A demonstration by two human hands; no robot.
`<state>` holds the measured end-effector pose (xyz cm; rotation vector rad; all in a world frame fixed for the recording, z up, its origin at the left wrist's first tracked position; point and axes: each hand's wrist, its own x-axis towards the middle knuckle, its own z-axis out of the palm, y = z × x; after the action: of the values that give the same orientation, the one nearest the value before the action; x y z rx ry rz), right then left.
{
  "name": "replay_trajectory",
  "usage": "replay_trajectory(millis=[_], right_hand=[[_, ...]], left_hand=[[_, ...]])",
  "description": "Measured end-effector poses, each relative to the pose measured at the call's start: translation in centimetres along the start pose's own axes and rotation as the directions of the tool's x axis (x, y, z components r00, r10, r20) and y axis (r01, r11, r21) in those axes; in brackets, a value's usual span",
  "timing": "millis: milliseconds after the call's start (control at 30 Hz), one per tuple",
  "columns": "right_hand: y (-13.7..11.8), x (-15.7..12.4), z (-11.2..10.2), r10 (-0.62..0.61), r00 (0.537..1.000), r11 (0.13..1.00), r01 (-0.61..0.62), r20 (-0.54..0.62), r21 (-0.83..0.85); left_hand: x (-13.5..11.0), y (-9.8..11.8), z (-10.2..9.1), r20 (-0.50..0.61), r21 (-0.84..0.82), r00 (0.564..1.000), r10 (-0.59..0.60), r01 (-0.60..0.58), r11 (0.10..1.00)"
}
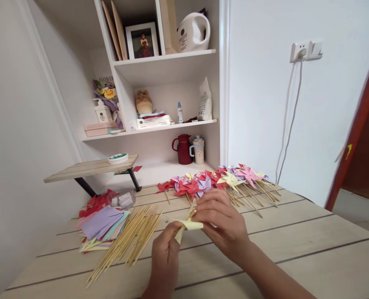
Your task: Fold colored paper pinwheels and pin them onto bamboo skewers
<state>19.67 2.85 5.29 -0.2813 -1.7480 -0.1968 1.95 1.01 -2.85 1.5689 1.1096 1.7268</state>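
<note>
A pale yellow paper piece [192, 225], partly folded like a pinwheel, is held between my two hands above the table. My left hand [165, 254] pinches its left side between thumb and fingers. On the other side, my right hand [223, 222] has its fingers closed on the paper's right and upper edge. A short tan tip shows by the right fingertips; I cannot tell if it is a stick. Beyond my hands lie many finished paper pinwheels [187, 187] in red, purple, pink and yellow on sticks. Left of my hands are loose wooden sticks [122, 238] and stacked coloured paper sheets [101, 222].
Red paper pieces [97, 203] and a clear plastic box [123, 200] lie behind the sheets. A small raised stand [91, 168] bears a round white-and-green container [118, 158]. At the back, a white shelf unit [165, 60] holds a red jug [183, 150] and a cup [198, 150].
</note>
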Motion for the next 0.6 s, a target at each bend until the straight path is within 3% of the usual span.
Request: replay_trajectory(millis=[267,600], right_hand=[[-0.1,0.1,0.0,-0.004,1.0,1.0,0.004,-0.009,0.002],[-0.1,0.1,-0.2,-0.009,1.0,1.0,0.009,-0.007,0.017]], left_hand=[[0.1,-1.1,-0.2,-0.028,0.035,0.997,0.076,-0.075,0.997],[0.1,0.2,0.1,-0.052,0.041,0.995,0.086,-0.083,0.996]])
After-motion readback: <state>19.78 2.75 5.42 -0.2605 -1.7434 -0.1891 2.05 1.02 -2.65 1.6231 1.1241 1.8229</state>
